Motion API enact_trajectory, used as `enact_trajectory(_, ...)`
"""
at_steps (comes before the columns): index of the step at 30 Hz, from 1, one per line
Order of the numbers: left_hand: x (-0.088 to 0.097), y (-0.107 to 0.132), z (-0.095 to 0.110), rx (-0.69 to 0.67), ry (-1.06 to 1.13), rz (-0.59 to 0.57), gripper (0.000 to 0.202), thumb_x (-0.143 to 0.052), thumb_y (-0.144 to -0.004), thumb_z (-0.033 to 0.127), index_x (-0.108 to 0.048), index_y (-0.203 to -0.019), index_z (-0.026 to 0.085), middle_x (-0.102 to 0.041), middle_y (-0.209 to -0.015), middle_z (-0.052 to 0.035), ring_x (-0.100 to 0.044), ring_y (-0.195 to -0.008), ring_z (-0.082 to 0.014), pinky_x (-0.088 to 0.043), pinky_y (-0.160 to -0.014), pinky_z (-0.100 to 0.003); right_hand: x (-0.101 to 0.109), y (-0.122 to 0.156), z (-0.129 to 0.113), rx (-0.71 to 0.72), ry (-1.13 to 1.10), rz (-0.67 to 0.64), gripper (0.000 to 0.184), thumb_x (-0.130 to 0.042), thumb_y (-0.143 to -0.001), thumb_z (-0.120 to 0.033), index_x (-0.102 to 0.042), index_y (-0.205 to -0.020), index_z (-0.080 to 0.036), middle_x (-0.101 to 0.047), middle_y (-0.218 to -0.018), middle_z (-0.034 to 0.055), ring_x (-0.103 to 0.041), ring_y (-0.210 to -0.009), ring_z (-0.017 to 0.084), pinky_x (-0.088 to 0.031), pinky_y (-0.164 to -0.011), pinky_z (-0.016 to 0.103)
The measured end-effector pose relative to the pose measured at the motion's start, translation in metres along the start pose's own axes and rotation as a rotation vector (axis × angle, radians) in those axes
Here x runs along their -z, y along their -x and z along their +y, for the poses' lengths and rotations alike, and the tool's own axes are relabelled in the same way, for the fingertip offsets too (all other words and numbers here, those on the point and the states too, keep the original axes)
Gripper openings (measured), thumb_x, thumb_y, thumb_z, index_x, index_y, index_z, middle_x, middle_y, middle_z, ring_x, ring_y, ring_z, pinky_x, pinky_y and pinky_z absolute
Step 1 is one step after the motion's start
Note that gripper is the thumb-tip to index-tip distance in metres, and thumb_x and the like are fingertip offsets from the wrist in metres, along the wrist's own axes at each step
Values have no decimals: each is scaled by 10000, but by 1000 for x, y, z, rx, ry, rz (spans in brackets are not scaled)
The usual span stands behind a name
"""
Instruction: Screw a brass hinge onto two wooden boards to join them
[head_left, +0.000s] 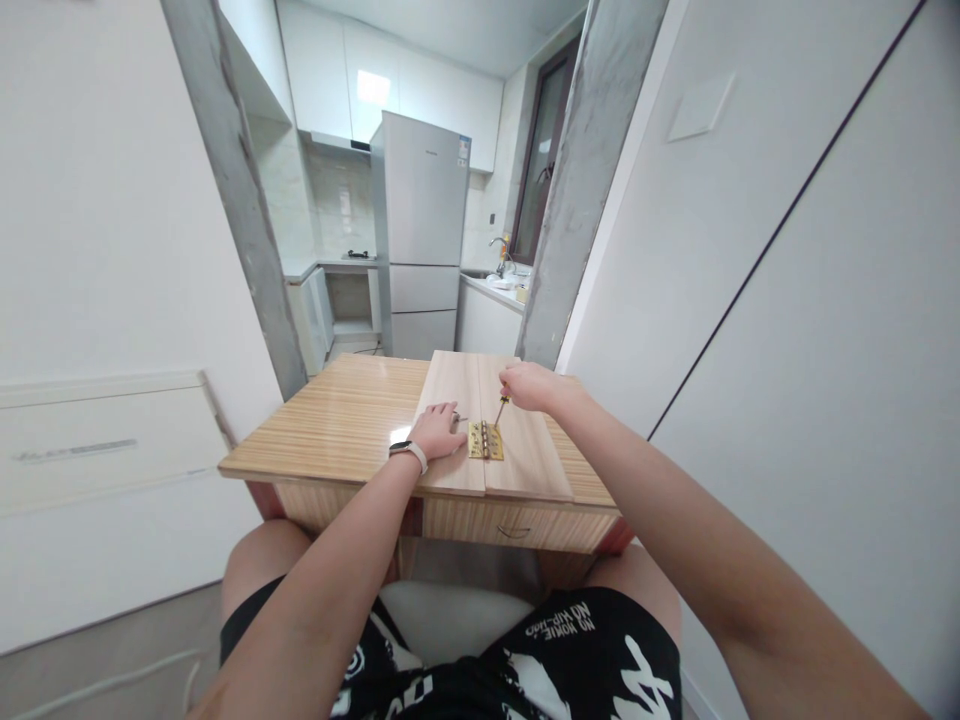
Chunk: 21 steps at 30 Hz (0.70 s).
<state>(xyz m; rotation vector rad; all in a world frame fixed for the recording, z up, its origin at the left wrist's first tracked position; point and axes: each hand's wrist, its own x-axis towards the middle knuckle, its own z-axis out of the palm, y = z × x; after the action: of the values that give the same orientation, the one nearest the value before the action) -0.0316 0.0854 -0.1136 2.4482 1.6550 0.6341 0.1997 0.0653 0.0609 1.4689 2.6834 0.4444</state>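
Observation:
Two pale wooden boards lie side by side on a striped wooden table. A brass hinge spans the seam between them. My right hand is closed round a small screwdriver, whose tip points down at the hinge's right leaf. My left hand, with a white band on its wrist, rests on the left board just left of the hinge; its fingers are curled, and something small and metallic shows at the fingertips.
The table has a drawer in its front. Beyond it stand a silver fridge and a kitchen counter with a sink. White walls close in on both sides. My knees are under the table's near edge.

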Motion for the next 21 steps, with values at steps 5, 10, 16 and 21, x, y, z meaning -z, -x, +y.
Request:
enact_trajectory(5,1,0,0,6,2,0,822,-582,-826,493,-386,-1557,172,-464,-1581,-117,-409,-1438,-342,-325,-1199,-438,3,-5,-8,-125,26,-14,284,-589,-967,-330,-776,-1028,-126,-751,-1072,230,-722,-1028,325,-529,-868,373)
enact_trajectory(10,2,1,0,11,2,-3,816,-582,-830,492,-385,-1559,183,-456,-1590,-109,-400,-1449,-341,-321,-1203,-438,13,-6,-18,-157,4,-60,268,-615,-948,-309,-783,-1048,-125,-745,-1091,245,-720,-1031,338,-537,-882,395)
enact_trajectory(16,-1,0,-2,-18,0,25,826,-586,-828,493,-392,-1554,150,-485,-1562,-125,-418,-1428,-339,-323,-1202,-429,16,-3,-16,41,54,-120,198,-670,-917,-260,-786,-1034,-150,-728,-1160,175,-711,-1043,262,-530,-868,302)
enact_trajectory(21,-3,-1,-4,-18,-6,12,819,-583,-837,507,-393,-1555,162,-476,-1568,-128,-407,-1439,-344,-323,-1197,-444,16,-4,-16,109,133,-137,242,-664,-932,-302,-779,-1058,-132,-739,-1140,178,-709,-1072,265,-524,-885,302)
